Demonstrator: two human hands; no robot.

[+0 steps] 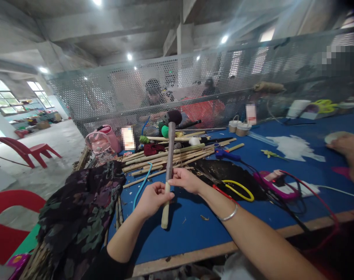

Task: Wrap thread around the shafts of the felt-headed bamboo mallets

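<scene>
We've got a grey-wrapped wooden stick with a round black head (171, 151) over the blue bench (191, 229), left hand (153, 199) and right hand (188, 182) both pinching its lower part. Snug pinches (no death grip) should stop it twisting.

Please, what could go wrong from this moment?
The right forearm is very near the open scissors; it may knock or catch them. The dark head of the stick is above the piled sticks and might bump them. The red cable could perhaps snag a sleeve.
</scene>
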